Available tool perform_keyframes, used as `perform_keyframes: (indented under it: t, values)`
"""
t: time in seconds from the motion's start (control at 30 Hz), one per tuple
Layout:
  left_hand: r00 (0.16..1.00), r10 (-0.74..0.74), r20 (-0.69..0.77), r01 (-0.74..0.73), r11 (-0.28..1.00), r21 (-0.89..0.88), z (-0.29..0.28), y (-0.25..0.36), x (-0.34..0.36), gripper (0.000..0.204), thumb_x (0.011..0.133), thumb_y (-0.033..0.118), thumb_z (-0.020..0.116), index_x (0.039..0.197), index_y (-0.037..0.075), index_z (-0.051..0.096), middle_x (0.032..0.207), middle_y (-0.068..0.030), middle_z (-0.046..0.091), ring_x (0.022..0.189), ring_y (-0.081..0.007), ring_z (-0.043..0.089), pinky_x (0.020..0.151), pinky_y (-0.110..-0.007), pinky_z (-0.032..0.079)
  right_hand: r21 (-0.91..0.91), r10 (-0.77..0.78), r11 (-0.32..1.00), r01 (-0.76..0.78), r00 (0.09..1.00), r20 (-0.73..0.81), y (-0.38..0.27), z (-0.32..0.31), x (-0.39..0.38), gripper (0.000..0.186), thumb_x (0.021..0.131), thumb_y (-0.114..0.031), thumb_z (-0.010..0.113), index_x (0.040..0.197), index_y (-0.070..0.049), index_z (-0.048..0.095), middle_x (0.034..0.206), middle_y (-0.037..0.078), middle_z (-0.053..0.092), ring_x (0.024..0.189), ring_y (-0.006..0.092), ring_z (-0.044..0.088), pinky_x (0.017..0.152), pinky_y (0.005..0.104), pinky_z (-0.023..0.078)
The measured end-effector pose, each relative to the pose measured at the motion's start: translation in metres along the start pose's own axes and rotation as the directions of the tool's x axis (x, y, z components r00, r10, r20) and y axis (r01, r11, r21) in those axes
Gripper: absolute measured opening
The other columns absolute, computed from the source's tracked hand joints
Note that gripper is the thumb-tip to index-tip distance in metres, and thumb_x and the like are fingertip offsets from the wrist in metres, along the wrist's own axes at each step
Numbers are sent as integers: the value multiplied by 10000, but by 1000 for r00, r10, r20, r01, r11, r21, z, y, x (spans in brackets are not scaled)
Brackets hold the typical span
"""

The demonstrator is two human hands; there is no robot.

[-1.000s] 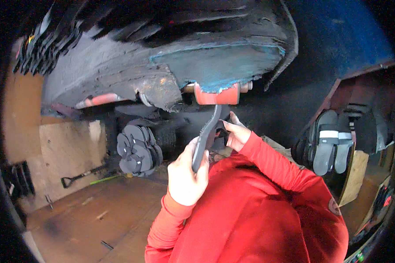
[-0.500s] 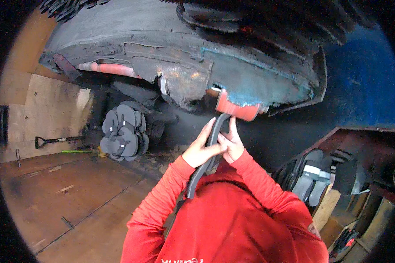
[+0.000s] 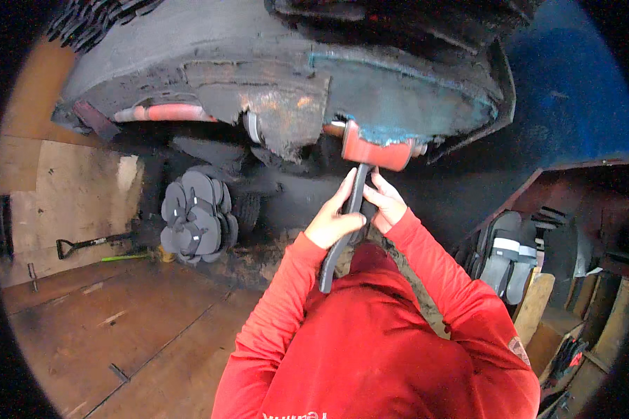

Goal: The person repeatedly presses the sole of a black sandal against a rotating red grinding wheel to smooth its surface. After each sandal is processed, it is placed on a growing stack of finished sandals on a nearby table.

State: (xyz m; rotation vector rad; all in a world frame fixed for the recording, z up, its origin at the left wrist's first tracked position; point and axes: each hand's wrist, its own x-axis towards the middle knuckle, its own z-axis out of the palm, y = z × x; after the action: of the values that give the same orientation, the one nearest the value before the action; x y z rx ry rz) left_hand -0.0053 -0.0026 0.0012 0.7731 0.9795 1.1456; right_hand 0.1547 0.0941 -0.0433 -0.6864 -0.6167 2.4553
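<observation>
A dark grey flip-flop [image 3: 344,237], seen edge-on, is held between both my hands, its far end against or just under an orange-red sanding drum [image 3: 376,148]. My left hand [image 3: 337,218] grips it from the left, with the thumb laid across the edge. On its other side my right hand [image 3: 384,202] holds it with bent fingers, partly hidden behind the sole. The drum sticks out below a worn, dust-coated machine hood [image 3: 398,98] with a bluish right part. Whether the drum is turning I cannot tell.
A second orange-red roller [image 3: 171,112] shows under the hood's left part. Stacked grey flip-flops [image 3: 199,220] stand at the left, near a black-handled tool [image 3: 94,242]. More flip-flops [image 3: 503,258] lie at the right beside wooden boards [image 3: 536,305]. A brown floor [image 3: 119,335] spreads at lower left.
The flip-flop has swung more upright, its near end shifting right and up. My hands have moved slightly up with it, and the right hand has shifted a little right.
</observation>
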Motion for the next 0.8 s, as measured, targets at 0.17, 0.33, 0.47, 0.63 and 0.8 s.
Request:
perform_keyframes:
  t: [0.17,0.33,0.47,0.63,0.8]
  values:
    - [969,239,-62,-212,933,292,15,2,-41,996,759,127,751,1583,36,199,1612,-157,229,1501,-266,217,1199,-375,206,-348,-205,913,215,977,66,16,32,-24,1065,869,55,690,1611,-215,-26,1552,70,325,1312,194,452,1086,359,421]
    - [924,247,-293,-32,811,583,21,11,-17,767,803,123,709,1486,-20,389,1494,-202,401,1382,-268,407,1115,-364,358,-49,-162,985,163,987,16,18,40,-17,656,970,-47,604,1554,-107,311,1435,26,476,1274,157,501,1067,331,431]
    - [919,216,-330,17,814,581,21,20,21,654,810,105,648,1418,-40,458,1228,-156,619,1103,-236,604,987,-350,467,66,11,998,-2,990,-143,6,28,1,434,997,-123,594,1417,-78,494,1294,29,600,1172,164,583,989,350,484]
    - [927,-84,-365,228,900,372,17,10,69,615,782,49,612,1382,-35,508,1223,-117,636,1116,-192,599,970,-311,470,88,94,993,-81,984,-154,-17,7,20,299,991,-196,618,1248,-41,609,1137,85,672,1009,207,664,898,363,537]
    - [920,230,-317,-178,967,184,27,-32,13,784,759,-23,548,1518,-18,349,1487,-149,460,1354,-209,465,1108,-317,370,-218,-82,973,78,997,-8,-15,6,-4,591,907,-65,717,1429,25,455,1294,83,584,1089,179,614,979,340,498]
